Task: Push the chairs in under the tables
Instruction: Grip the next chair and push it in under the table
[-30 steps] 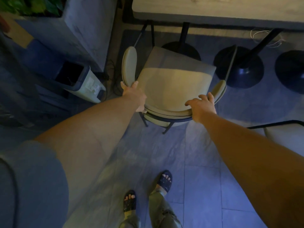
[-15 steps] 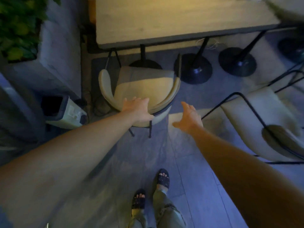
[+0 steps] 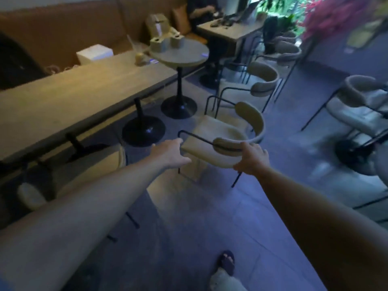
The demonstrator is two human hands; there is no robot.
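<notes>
From the head view, both bare arms stretched forward and down toward a beige chair [image 3: 218, 133] that stood out on the floor, clear of the long table [image 3: 69, 101]. The right hand [image 3: 252, 158] lay palm down over the near end of the chair's curved padded backrest, fingers curled around its lower edge in a closed hold on the pad. The left hand [image 3: 171, 153] reached level with the front corner of the seat, beside the thin black armrest tube, its fingers loosely extended and spread; blur hid whether it touched the seat or frame. The chair had a flat cushioned seat, a rounded upholstered back band and slim dark metal legs, and it sat between the two hands, angled with its back toward the person's right. The long table had a pale wood-grain top on black pedestal posts with round, glossy bases [image 3: 143, 129]. A second chair [image 3: 98, 164], same beige padding, was tucked partly under that table at the left. The floor [image 3: 210, 217] was grey tile. A sandalled foot [image 3: 226, 262] showed at the bottom edge.
</notes>
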